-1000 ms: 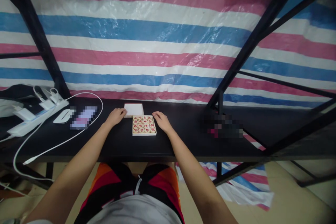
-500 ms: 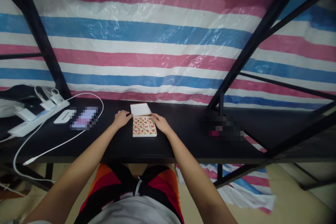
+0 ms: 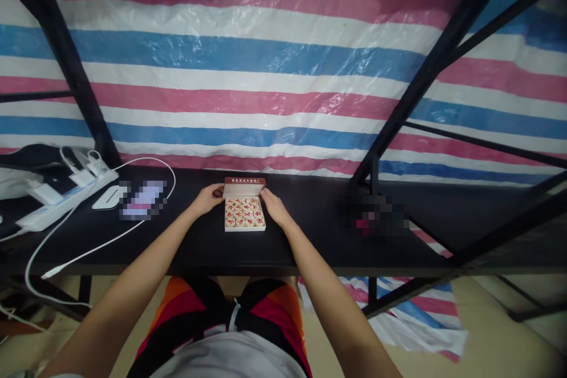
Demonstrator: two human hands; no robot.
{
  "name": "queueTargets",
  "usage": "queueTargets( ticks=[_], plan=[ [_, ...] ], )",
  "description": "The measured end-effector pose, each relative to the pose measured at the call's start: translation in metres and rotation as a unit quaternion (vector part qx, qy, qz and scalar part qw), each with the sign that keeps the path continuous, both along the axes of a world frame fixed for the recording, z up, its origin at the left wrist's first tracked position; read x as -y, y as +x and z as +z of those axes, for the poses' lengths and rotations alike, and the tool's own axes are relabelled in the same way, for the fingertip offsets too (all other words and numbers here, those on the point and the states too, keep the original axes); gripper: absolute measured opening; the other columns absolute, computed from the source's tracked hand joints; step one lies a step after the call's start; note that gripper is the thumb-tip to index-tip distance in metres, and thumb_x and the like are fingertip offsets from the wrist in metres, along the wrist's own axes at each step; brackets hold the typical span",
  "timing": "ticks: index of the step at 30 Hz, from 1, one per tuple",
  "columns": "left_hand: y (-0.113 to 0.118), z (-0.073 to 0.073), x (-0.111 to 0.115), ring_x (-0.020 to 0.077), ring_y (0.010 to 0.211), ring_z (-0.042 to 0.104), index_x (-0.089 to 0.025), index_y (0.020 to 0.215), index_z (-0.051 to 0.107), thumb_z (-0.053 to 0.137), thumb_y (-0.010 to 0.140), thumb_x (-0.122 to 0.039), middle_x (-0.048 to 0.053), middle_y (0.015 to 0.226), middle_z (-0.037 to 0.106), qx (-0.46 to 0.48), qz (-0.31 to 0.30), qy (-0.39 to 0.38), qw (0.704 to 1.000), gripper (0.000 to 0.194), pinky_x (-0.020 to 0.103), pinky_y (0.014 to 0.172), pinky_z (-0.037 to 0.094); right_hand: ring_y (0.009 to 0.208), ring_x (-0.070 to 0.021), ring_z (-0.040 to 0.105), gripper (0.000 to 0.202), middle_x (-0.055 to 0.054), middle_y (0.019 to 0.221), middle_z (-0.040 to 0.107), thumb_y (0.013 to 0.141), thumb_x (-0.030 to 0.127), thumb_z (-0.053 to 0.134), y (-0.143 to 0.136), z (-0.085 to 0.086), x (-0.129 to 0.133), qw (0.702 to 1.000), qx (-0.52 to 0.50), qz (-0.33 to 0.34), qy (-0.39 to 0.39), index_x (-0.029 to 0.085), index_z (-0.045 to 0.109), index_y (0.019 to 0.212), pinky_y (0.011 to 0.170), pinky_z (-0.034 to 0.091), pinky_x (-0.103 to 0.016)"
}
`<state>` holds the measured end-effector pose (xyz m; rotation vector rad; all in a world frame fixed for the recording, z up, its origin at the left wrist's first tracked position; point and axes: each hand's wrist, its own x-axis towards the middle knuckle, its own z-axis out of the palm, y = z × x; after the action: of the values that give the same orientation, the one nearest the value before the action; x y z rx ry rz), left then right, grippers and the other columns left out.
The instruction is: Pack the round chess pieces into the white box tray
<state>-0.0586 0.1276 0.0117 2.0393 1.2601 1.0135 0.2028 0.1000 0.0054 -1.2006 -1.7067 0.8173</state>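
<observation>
A small white box [image 3: 245, 228] stands on the black table, filled with rows of round Chinese chess pieces [image 3: 245, 212] with red characters. Its lid [image 3: 245, 181], red-brown outside with white lettering, is tilted up over the box's far side, pale inner face toward me. My left hand [image 3: 208, 199] is closed on the lid's left edge. On the opposite edge, my right hand [image 3: 274, 207] also grips the lid, its palm beside the box's right wall. Fingertips of both hands are partly hidden.
On the left lie a white power strip [image 3: 66, 201] with chargers, a white cable [image 3: 95, 254], a white oval item [image 3: 106, 198] and a blurred phone-like object [image 3: 144, 199]. A blurred dark item [image 3: 376, 215] lies right. Black frame bars [image 3: 398, 100] rise before striped sheeting [image 3: 248, 106].
The lid has swung from leaning back, inner face up, to a forward tilt over the box, showing its red-brown edge. Both hands have moved with its sides.
</observation>
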Motion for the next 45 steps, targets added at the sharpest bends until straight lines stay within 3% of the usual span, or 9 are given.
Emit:
queueTargets(
  ticks=[5, 10, 15, 26, 31, 34, 37, 40, 45],
  plan=[
    [-0.002, 0.016, 0.010, 0.0185, 0.097, 0.059, -0.018, 0.090, 0.069, 0.049, 0.074, -0.019, 0.005, 0.103, 0.064, -0.023, -0.065, 0.024, 0.997, 0.026, 0.033, 0.091, 0.045, 0.088, -0.0186, 0.061, 0.056, -0.006, 0.096, 0.066, 0.089, 0.057, 0.022, 0.001, 0.001, -0.002, 0.997, -0.075, -0.021, -0.014, 0.019, 0.064, 0.089, 0.075, 0.047, -0.031],
    [0.003, 0.021, 0.020, 0.0189, 0.088, 0.060, -0.019, 0.091, 0.069, 0.060, 0.074, -0.039, 0.005, 0.096, 0.062, -0.043, -0.052, -0.019, 0.998, 0.028, 0.032, 0.083, 0.047, 0.077, -0.0157, 0.056, 0.032, -0.001, 0.079, 0.061, 0.079, 0.051, 0.048, -0.001, 0.005, 0.005, 0.999, 0.019, -0.029, 0.036, 0.020, 0.055, 0.072, 0.074, 0.044, -0.028],
    [0.006, 0.023, 0.026, 0.0218, 0.097, 0.056, -0.023, 0.102, 0.067, 0.072, 0.060, -0.050, 0.006, 0.108, 0.055, -0.066, -0.099, -0.041, 0.992, 0.050, 0.034, 0.086, 0.045, 0.078, -0.0145, 0.055, 0.022, 0.001, 0.082, 0.058, 0.071, 0.035, 0.056, 0.000, 0.002, 0.003, 0.999, 0.015, -0.035, 0.024, 0.021, 0.054, 0.087, 0.079, 0.044, -0.029],
    [0.013, 0.024, 0.031, 0.0230, 0.105, 0.052, -0.024, 0.104, 0.067, 0.071, 0.061, -0.054, 0.006, 0.113, 0.051, -0.108, -0.101, 0.002, 0.989, 0.052, 0.035, 0.096, 0.039, 0.079, -0.0140, 0.060, 0.020, -0.003, 0.095, 0.060, 0.073, 0.029, 0.053, 0.000, 0.000, 0.001, 0.998, 0.019, -0.044, 0.045, 0.021, 0.059, 0.090, 0.077, 0.047, -0.030],
    [0.016, 0.018, 0.028, 0.0244, 0.109, 0.050, -0.024, 0.104, 0.068, 0.069, 0.062, -0.057, 0.007, 0.115, 0.052, -0.135, -0.101, 0.008, 0.986, 0.053, 0.036, 0.099, 0.036, 0.086, -0.0156, 0.057, 0.017, -0.003, 0.093, 0.058, 0.075, 0.025, 0.052, 0.000, -0.004, -0.001, 0.989, 0.116, -0.054, 0.078, 0.021, 0.061, 0.089, 0.086, 0.043, -0.032],
    [0.015, 0.016, 0.023, 0.0267, 0.111, 0.050, -0.022, 0.118, 0.060, 0.067, 0.062, -0.059, 0.010, 0.118, 0.054, -0.156, -0.063, -0.005, 0.986, 0.068, 0.037, 0.099, 0.036, 0.091, -0.0205, 0.055, 0.023, -0.007, 0.092, 0.059, 0.080, 0.035, 0.053, -0.001, -0.006, -0.001, 0.978, 0.183, -0.080, 0.059, 0.021, 0.062, 0.095, 0.088, 0.039, -0.035],
    [0.013, 0.018, 0.019, 0.0330, 0.116, 0.046, -0.016, 0.130, 0.049, 0.063, 0.063, -0.064, 0.016, 0.122, 0.054, -0.216, 0.028, -0.035, 0.975, 0.084, 0.042, 0.097, 0.035, 0.096, -0.0273, 0.052, 0.032, -0.014, 0.096, 0.059, 0.083, 0.045, 0.050, -0.005, -0.004, 0.000, 0.961, 0.242, -0.127, 0.027, 0.018, 0.066, 0.092, 0.086, 0.038, -0.039],
    [0.014, 0.021, 0.023, 0.0353, 0.115, 0.047, -0.016, 0.116, 0.062, 0.054, 0.070, -0.066, 0.015, 0.122, 0.057, -0.280, 0.061, -0.035, 0.958, 0.069, 0.043, 0.095, 0.035, 0.097, -0.0281, 0.052, 0.042, -0.018, 0.097, 0.059, 0.088, 0.046, 0.040, -0.011, 0.000, 0.004, 0.941, 0.309, -0.140, 0.014, 0.016, 0.069, 0.088, 0.083, 0.039, -0.037],
    [0.022, 0.020, 0.037, 0.0275, 0.103, 0.056, -0.016, 0.100, 0.070, 0.038, 0.084, -0.056, 0.013, 0.109, 0.064, -0.272, 0.009, 0.033, 0.962, 0.054, 0.034, 0.091, 0.039, 0.093, -0.0231, 0.055, 0.050, -0.014, 0.099, 0.061, 0.091, 0.048, 0.032, -0.009, 0.006, 0.006, 0.921, 0.369, -0.127, 0.022, 0.016, 0.071, 0.092, 0.081, 0.039, -0.031]
  ],
)
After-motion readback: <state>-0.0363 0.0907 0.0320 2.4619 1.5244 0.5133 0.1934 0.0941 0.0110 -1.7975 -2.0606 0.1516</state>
